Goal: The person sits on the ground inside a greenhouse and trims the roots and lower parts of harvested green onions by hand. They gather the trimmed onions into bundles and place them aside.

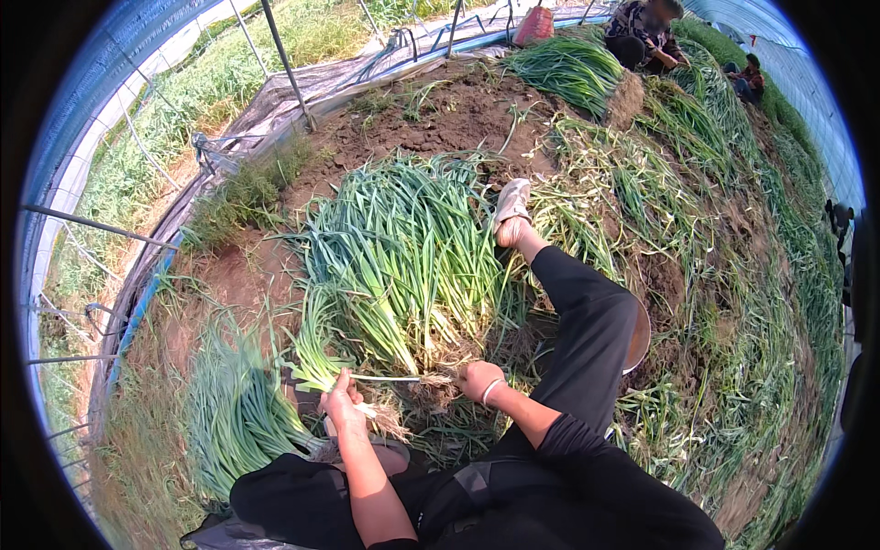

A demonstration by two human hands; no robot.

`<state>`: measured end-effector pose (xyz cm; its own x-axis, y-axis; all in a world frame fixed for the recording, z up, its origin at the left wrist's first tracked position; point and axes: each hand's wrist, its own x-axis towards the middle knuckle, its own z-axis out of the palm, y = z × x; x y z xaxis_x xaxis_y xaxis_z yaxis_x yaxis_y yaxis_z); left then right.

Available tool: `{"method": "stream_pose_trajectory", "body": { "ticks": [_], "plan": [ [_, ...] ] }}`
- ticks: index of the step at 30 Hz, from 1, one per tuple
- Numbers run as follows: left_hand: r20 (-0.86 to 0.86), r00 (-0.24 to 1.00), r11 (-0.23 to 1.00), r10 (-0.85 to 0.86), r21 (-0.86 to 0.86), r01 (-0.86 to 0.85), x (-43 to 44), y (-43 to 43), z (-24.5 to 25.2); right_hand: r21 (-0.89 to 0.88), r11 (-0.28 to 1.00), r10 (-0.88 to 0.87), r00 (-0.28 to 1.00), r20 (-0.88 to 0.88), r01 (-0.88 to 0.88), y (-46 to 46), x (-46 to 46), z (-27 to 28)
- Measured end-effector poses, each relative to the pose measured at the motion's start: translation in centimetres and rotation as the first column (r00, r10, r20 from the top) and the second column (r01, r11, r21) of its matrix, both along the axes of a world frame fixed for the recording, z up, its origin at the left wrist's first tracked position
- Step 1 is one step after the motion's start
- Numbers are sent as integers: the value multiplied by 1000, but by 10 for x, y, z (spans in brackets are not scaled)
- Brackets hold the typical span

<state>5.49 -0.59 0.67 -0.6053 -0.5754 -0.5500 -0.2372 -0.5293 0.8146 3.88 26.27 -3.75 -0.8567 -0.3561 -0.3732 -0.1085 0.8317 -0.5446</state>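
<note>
My left hand [342,403] is closed around a small bunch of leafy green stalks with pale stems, like garlic chives or young leeks [316,357]; its roots [386,418] point right. A thin pale stalk [388,378] runs from that hand towards my right hand [481,381], which is curled beside a clump of roots [440,379]. Whether it grips the roots is hard to tell. Just beyond both hands lies a large heap of the same plants [405,254], roots towards me. Another pile [240,405] lies at the left, by my knee.
My outstretched leg [584,316] is at the right. Loose leaves [687,426] litter the soil there. A tied bundle [567,72] and a red sack [534,26] stand far off, near a crouching person [643,38]; another person [748,79] sits farther right. Metal poles [289,69] edge the left.
</note>
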Motion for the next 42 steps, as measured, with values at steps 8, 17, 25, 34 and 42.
{"method": "stream_pose_trajectory", "body": {
  "ticks": [8,17,25,34,42],
  "plan": [
    [-49,994,995,-98,32,99,5,13,21,184,979,91,996,-11,-88,10,4,26],
    [-339,935,850,-104,459,260,6,34,-13,-427,897,12,972,-236,-115,-37,10,35],
    [-18,980,898,-200,397,190,4,64,-17,-426,892,177,984,27,-149,-51,33,32],
    [-737,660,699,145,549,459,-6,-61,83,0,959,284,959,-2,-284,-2,47,49],
    [43,941,740,-337,630,236,5,34,-33,-18,955,-297,952,-76,296,-60,-76,-35]
  ]
}}
